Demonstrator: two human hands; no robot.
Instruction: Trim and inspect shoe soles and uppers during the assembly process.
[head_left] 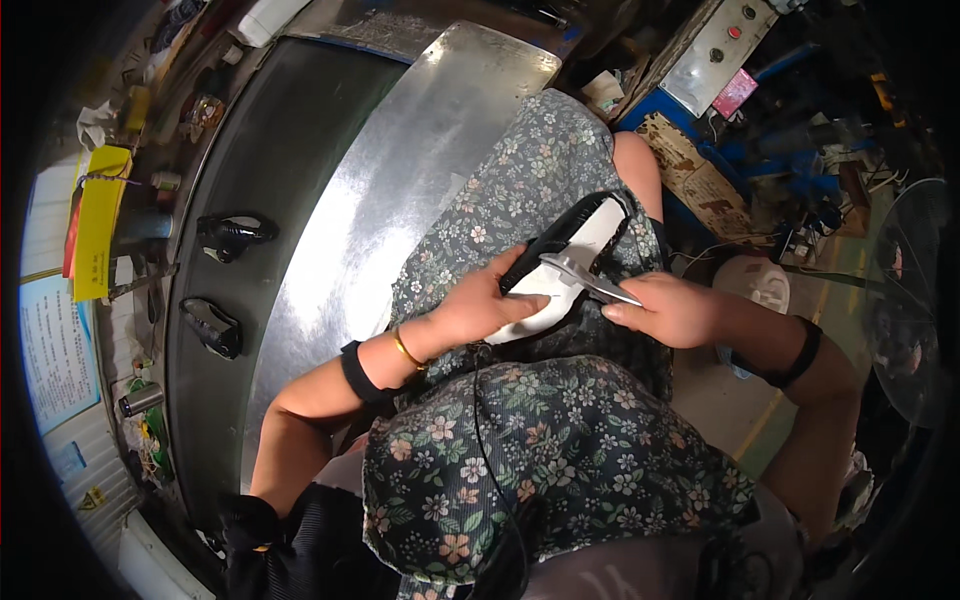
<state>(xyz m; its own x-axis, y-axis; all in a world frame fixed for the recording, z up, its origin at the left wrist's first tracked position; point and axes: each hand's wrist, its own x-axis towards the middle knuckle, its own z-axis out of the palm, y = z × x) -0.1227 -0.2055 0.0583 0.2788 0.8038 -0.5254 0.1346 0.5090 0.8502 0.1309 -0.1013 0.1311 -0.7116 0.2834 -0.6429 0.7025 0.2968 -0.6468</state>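
Note:
On my lap lies a shoe (pixel 541 318) with a black upper and a white underside turned up, its toe pointing away to the right. My left hand (pixel 482 303) is closed round its near end, thumb on the white underside. My right hand (pixel 668 310) grips a silver metal tool with a broad, hammer-like head (pixel 567 268). That head is over the middle of the white underside; I cannot tell whether it touches. The grip end is hidden in my right fist.
To my left runs a dark conveyor belt (pixel 300 130) carrying two black shoes (pixel 212 327), beside a shiny metal tabletop (pixel 400 150). A control box with buttons (pixel 718 55) stands at the far right. A white round stool or bucket (pixel 752 283) is right of my lap.

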